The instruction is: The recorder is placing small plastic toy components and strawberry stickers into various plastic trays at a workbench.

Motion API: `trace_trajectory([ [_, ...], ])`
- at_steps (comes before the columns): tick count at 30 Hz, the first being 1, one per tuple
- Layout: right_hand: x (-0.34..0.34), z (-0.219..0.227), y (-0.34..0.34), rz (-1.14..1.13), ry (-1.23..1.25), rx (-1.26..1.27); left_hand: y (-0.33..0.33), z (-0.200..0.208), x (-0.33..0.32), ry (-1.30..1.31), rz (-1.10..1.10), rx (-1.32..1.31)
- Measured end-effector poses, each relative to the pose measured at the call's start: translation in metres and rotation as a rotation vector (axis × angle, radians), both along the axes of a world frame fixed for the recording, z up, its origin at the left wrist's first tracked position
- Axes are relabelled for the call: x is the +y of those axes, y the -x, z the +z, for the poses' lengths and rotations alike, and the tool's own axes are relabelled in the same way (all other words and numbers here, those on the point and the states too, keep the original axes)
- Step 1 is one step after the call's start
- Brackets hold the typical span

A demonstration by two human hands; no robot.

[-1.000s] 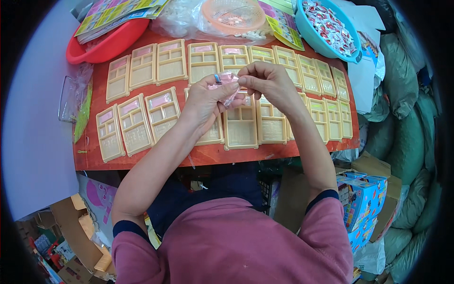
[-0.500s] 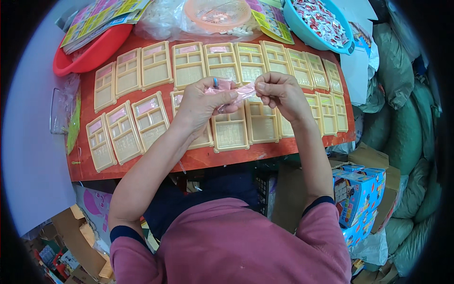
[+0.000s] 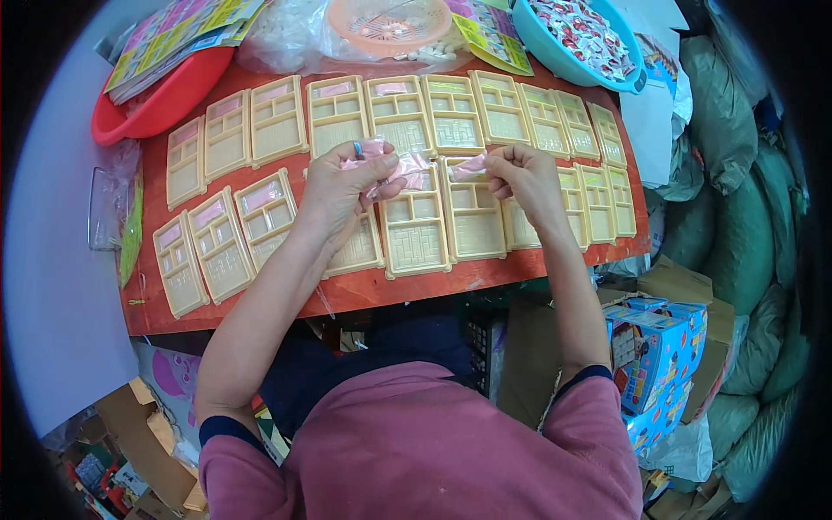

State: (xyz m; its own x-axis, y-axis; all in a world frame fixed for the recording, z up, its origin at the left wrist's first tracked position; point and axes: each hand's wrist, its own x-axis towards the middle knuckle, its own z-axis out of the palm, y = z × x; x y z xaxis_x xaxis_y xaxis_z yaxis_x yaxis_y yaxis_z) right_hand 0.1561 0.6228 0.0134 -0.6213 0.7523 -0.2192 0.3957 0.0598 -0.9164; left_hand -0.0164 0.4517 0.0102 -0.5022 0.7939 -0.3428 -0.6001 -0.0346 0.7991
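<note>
Pink sachets (image 3: 414, 173), bunched in the left hand (image 3: 334, 178), up above the near row of beige trays (image 3: 416, 251) on the red table (image 3: 407, 290). Change versus half a second back: pink strip ran stretched between both hands then; now a gap shows, and a single pink sachet (image 3: 469, 167) is out with the right hand (image 3: 530, 178). Looks torn off, though clear film could hide a last link, can't rule that out from where I stand. For the work, I'd read it as one piece free to handle alone, rest in reserve on the left. Right fingers: thumb and index pinching the sachet's end, others curled in. Left: thumb pressed over the bunch against the fingers, blue band (image 3: 357, 148) on one; some fingertips hidden, exact grip can't tell. Single sachet sits over the upper end of a near-row tray; touching it or not, unclear. Around: trays toward the left carry pink pieces in top slots, several toward the right yellow-green ones
</note>
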Motion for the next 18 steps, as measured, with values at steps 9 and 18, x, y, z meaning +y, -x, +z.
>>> trace_trajectory([
  [9,-0.001,0.003,0.002,0.101,-0.653,-0.254,-0.006,-0.004,0.012,-0.018,-0.101,0.034],
  [18,0.005,0.017,0.036,0.229,0.125,0.252,-0.010,-0.004,0.035,-0.070,-0.081,-0.011],
])
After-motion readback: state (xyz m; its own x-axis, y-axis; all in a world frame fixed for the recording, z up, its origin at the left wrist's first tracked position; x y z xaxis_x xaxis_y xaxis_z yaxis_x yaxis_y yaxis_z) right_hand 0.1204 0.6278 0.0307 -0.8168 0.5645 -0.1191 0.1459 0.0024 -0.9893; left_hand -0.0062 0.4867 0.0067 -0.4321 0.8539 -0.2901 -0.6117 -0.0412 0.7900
